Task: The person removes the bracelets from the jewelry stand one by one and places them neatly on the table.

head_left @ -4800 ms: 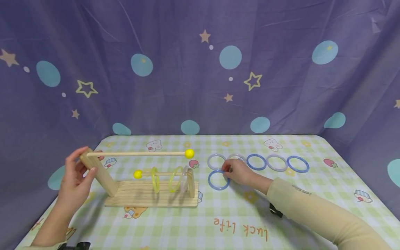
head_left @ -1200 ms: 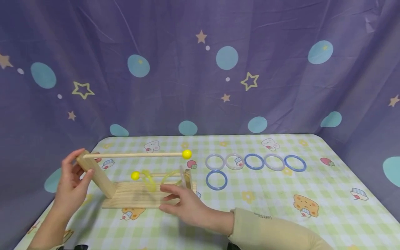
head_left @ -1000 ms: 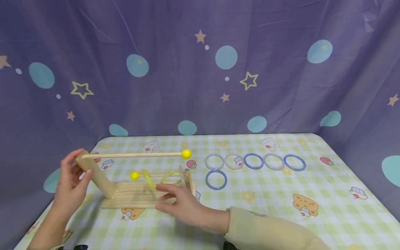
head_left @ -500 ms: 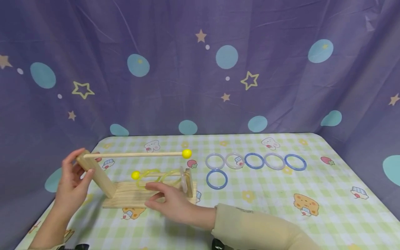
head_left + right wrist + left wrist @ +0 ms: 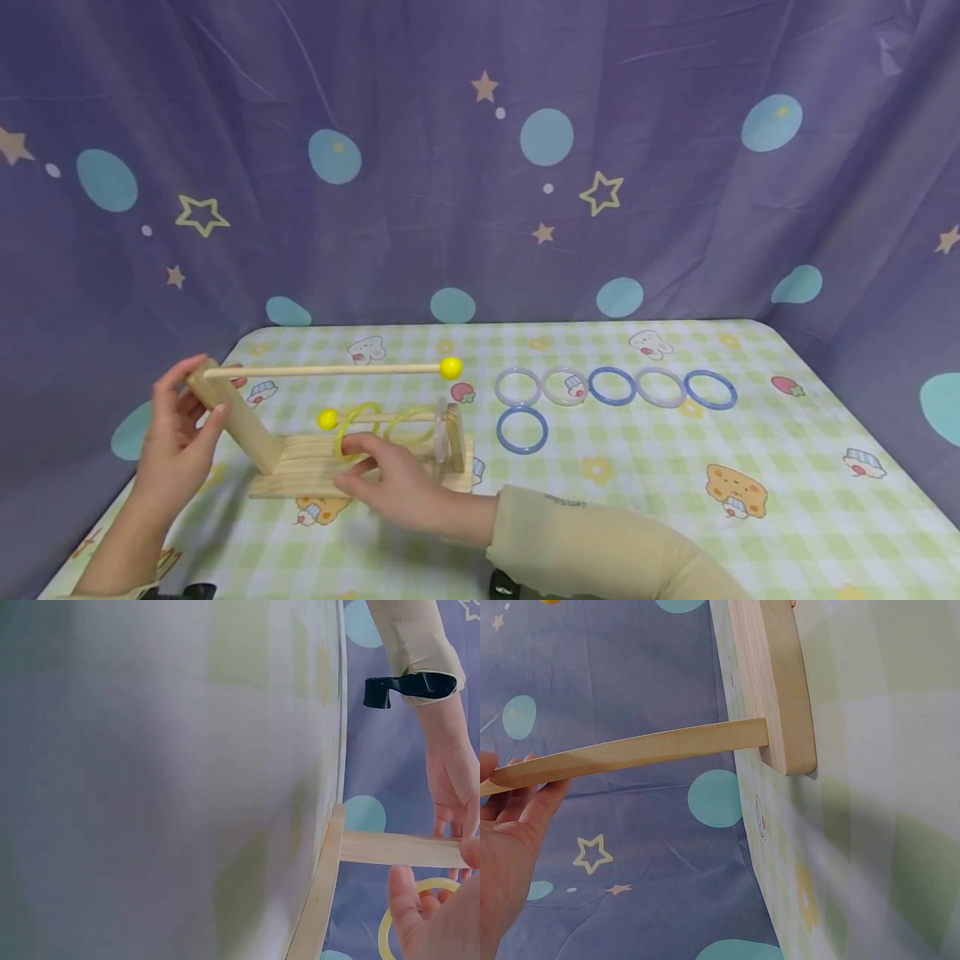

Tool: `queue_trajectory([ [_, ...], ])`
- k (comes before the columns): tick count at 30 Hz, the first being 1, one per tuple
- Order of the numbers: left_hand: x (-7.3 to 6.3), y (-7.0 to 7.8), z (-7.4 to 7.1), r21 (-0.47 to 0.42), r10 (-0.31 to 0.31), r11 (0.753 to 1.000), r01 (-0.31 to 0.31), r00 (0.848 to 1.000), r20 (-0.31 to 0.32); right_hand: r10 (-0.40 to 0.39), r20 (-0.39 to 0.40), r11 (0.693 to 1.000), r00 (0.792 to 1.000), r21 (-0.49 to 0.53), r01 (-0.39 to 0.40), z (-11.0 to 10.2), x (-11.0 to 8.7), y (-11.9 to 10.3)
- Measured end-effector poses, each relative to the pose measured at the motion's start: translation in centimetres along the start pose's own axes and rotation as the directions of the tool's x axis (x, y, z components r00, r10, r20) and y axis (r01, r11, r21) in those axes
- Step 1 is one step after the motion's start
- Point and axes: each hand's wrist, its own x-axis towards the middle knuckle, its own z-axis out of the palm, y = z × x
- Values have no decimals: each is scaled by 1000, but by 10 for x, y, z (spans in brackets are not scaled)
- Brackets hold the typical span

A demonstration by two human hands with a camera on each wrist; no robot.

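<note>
On the lower rod [image 5: 408,417], by its ball [image 5: 327,419], a yellow ring [image 5: 342,429] has turned more face-on at the right hand [image 5: 397,483], so work seems centred there; whether that hand grips it, I cannot tell. The left hand [image 5: 178,442] grips the post [image 5: 238,421].

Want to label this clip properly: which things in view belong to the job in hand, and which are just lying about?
In the job, apparently:
wooden stand, held by the left hand
yellow rings on its lower rod, one by the right hand
pale ring beside them
six loose rings, likely

Just surroundings:
tablecloth
curtain
black wrist strap
</note>
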Motion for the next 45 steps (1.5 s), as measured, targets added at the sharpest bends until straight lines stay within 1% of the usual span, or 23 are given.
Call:
queue_trajectory([
  [3, 0, 0, 0, 32, 0, 999, 0, 1000, 3, -8, -22, 1000, 1000, -14, 8, 2, 1, 0],
  [4, 0, 0, 1, 30, -4, 1000, 4, 1000, 3, -14, -29, 1000, 999, -18, 14, 2, 1, -1],
  [10, 1, 1, 1, -43, -24, 999, 23, 1000, -10, -57, -86, 998, 995, -31, 54, 6, 4, -3],
  [16, 1, 1, 2, -109, -14, 994, 13, 1000, -14, -102, -108, 994, 989, -38, 98, 9, 8, -7],
  [20, 0, 1, 2, -51, -16, 999, 15, 1000, -16, -137, -114, 989, 984, -67, 130, 8, 12, -12],
  [23, 0, 0, 2, -9, -10, 1000, 10, 1000, -18, -163, -112, 985, 980, -70, 156, 7, 13, -14],
  [26, 0, 0, 2, -9, -4, 1000, 4, 1000, -18, -192, -101, 981, 976, -45, 188, 7, 12, -15],
  [32, 1, 0, 2, -20, -2, 1000, 2, 1000, -17, -229, -80, 973, 970, 3, 230, 2, 4, -16],
  [35, 1, 0, 2, -22, -2, 1000, 1, 1000, -13, -257, -67, 966, 964, 1, 258, -3, -3, -16],
  [38, 1, 0, 2, -28, -6, 1000, 5, 1000, -16, -269, -36, 963, 962, 4, 270, -10, -12, -16],
  [40, 0, 0, 2, -28, -11, 1000, 10, 1000, -18, -259, -16, 966, 966, 15, 260, -16, -18, -16],
  [45, 1, 0, 2, -23, -11, 1000, 10, 1000, -21, -192, 21, 980, 981, 58, 191, -35, -36, -15],
])
